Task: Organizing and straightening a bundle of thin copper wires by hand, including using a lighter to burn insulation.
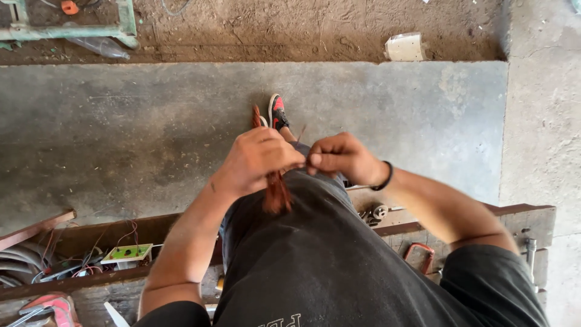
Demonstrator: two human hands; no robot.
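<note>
Copper wire bundle (pixel 277 192), reddish-brown, held at chest height above dark trousers (pixel 315 242), over grey concrete floor (pixel 121 133). Gripped around the middle by left hand (pixel 257 160), fingers curled closed on the strands; upper end poking out above the knuckles, lower end fanned out loose below the fist. Pinched at one or two thin strands by right hand (pixel 339 156), thumb and forefinger pressed together just beside the left fist, other fingers folded in. Both hands touching or nearly touching at the fingertips; exact contact not clear. Black band (pixel 385 177) worn on the right wrist.

Seen beyond the hands: red and black shoe (pixel 277 112), toe pointing away, planted on the concrete. Farther out, strip of bare dirt (pixel 302 30) along the top, with pale crumpled container (pixel 404 47) lying on it at the right and clear plastic bottle (pixel 100 47) at the left, beside green metal frame (pixel 66 29).

Closer in, under the arms: rough wooden bench (pixel 520 221) running across the view. Lying on it at the left, small green circuit board (pixel 127 253) among thin red wires, grey cables (pixel 18 263) coiled at the far left, red-handled tool (pixel 51 306) near the bottom corner. At the right, red clip-like piece (pixel 419 255) and small metal parts (pixel 375 213) just below the right wrist.
</note>
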